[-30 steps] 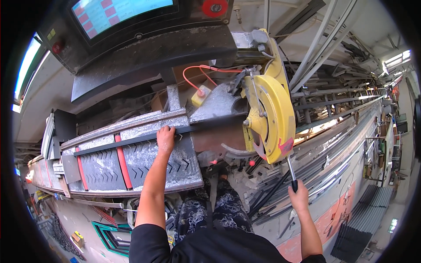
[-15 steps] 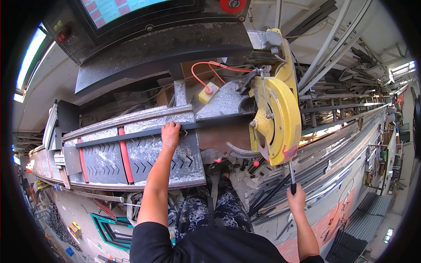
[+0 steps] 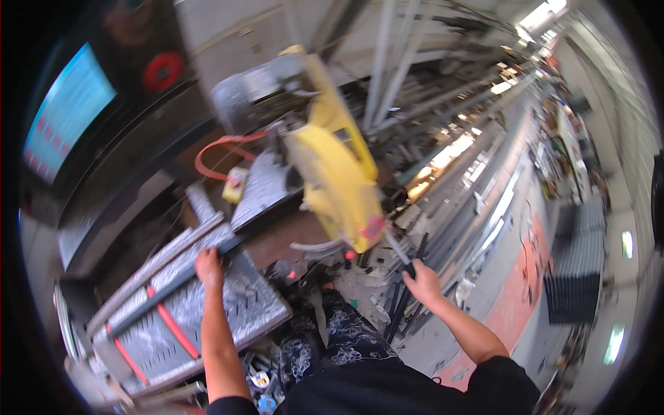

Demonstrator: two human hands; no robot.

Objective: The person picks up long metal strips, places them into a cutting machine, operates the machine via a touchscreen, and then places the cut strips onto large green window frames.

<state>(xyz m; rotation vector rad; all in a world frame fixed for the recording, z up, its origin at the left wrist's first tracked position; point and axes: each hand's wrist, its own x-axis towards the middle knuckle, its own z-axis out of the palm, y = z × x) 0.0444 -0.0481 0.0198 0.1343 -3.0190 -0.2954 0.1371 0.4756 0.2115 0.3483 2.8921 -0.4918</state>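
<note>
My left hand [image 3: 209, 266] is closed over a long dark profile bar [image 3: 185, 279], which lies along the saw's metal bed [image 3: 242, 287]. The bar reaches right toward the yellow blade guard [image 3: 340, 187] of a cut-off saw. From the guard's lower end a metal lever [image 3: 396, 247] with a black grip [image 3: 409, 268] sticks out. My right hand [image 3: 425, 283] is wrapped round that grip. Blur softens the guard, and the blade is hidden behind it.
Red strips [image 3: 174, 324] cross the bed. An orange hose [image 3: 207, 153] loops beside a small yellow block [image 3: 234, 184]. At the left stands a control screen [image 3: 69, 114] with a red button [image 3: 163, 71]. Long profiles [image 3: 477, 187] lie at the right; grey corrugated pieces [image 3: 574, 263] lie beyond.
My view has swung to the right, so the saw and bed appear tilted and further left. Both hands keep their holds, the left on the bar and the right on the lever.
</note>
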